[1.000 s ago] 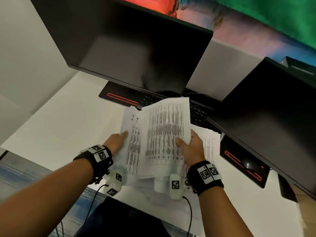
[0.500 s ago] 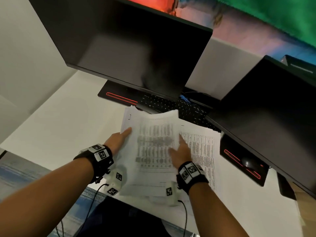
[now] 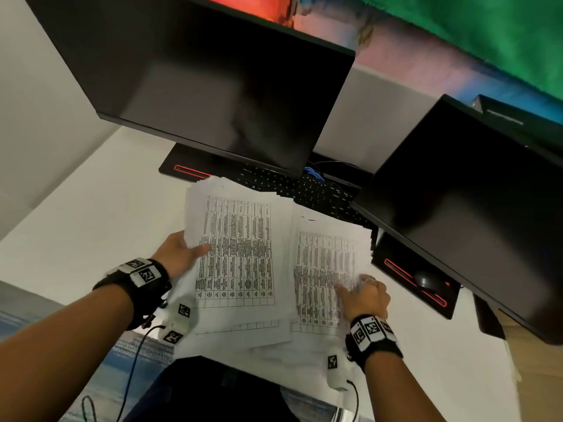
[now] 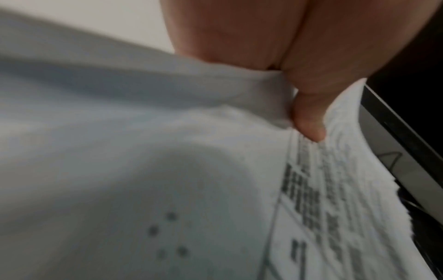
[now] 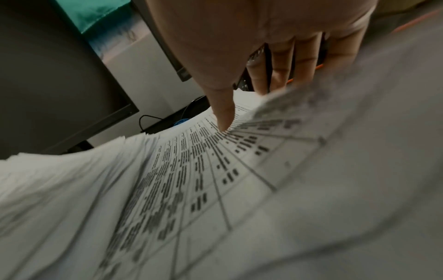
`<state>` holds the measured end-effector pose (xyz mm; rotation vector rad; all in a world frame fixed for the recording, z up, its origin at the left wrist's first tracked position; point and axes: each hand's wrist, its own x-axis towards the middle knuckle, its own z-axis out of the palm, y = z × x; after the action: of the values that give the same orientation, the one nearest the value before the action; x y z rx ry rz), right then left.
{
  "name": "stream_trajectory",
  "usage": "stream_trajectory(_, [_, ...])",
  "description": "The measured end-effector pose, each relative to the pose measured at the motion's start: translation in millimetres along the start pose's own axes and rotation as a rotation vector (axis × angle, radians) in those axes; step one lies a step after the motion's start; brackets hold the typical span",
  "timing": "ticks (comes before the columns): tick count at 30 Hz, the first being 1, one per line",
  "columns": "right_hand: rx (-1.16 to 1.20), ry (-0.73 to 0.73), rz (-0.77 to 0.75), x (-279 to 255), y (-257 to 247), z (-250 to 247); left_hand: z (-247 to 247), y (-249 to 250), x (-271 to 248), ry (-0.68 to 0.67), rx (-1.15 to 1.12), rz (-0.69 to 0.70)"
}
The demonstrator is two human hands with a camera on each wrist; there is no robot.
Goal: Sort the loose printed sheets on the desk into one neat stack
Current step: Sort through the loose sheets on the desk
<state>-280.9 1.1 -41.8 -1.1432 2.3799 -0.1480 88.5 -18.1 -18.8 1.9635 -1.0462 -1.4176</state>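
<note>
Item: printed sheets, 2 groups, on white table [image 3: 76, 226] in front of keyboard [image 3: 304, 190] and 2 dark monitors. Left bundle [image 3: 237, 254]: raised at its left edge, pinched by left hand [image 3: 179, 254], thumb on top, fingers beneath; long axis runs away from the person. Right pile [image 3: 323, 269]: lying flat just beside the bundle and overlapping its right edge, long axis roughly parallel. Right hand [image 3: 365, 295]: thumb pressed on the pile's near right part, fingers curled at its right edge, apparently lifting a sheet. Judgement: right hand nearer the remaining pile, which must travel left onto the bundle.
</note>
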Motion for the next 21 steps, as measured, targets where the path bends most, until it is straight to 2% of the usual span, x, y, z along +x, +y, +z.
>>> stream_trajectory(3, [-0.044,-0.078,0.000,-3,-11,3,-17,-2,-4,-0.019,-0.042,0.020])
stream_trajectory(8, [-0.112,-0.123,0.064,1,-24,8,-33,-3,-2,-0.028,-0.156,0.005])
stream_trajectory(13, [0.117,-0.140,0.177,8,-29,2,-31,-1,-9,-0.013,-0.224,0.028])
stream_trajectory(16, [0.138,-0.141,0.197,5,-33,0,-27,-5,-9,-0.003,-0.245,-0.003])
stream_trajectory(21, [0.174,-0.120,0.182,-4,-34,-2,-17,-9,-12,0.019,-0.129,-0.044])
